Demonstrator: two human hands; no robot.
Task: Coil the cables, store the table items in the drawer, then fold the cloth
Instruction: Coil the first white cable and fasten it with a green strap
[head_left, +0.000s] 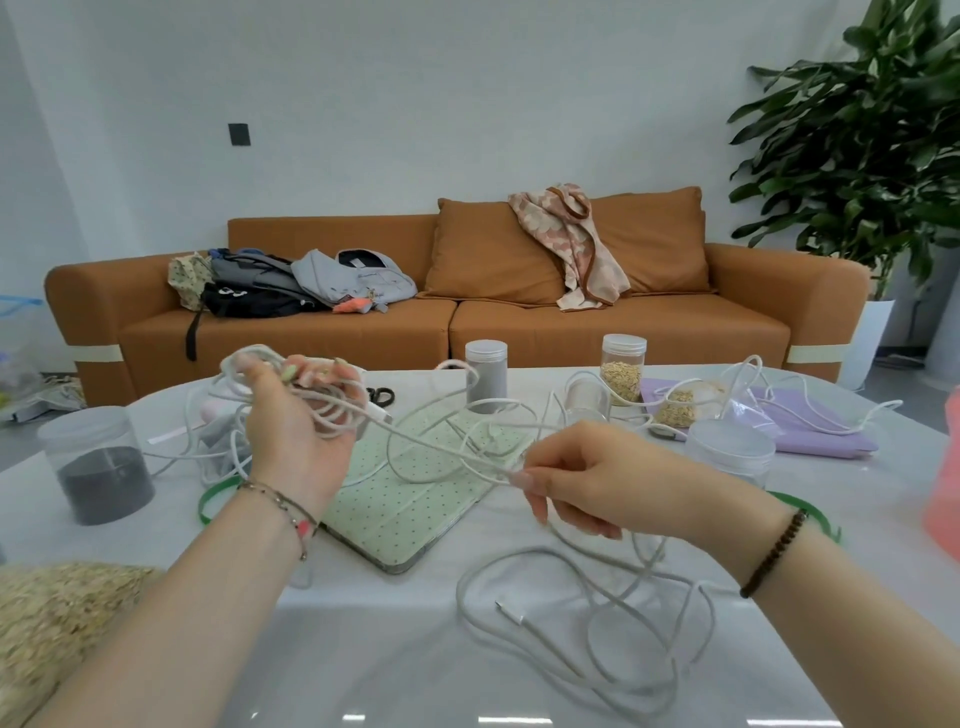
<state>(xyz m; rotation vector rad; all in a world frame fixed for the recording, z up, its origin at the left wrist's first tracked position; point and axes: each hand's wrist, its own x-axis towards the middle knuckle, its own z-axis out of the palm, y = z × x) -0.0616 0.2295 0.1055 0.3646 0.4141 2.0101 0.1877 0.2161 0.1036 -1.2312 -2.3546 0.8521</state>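
Head view: left hand (298, 421) grips loops of white cable (493, 469) above the green tablet case's (415, 499) left edge. Right hand (597, 478) pinches the strand over its right corner. Cable looks light, limp and tangle-prone; I'd take hold near the pinch.

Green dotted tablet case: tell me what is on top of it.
Loops of white cable cross the far half of the green tablet case; its near half is bare. The left hand and wrist hide its left edge, so anything there cannot be seen.
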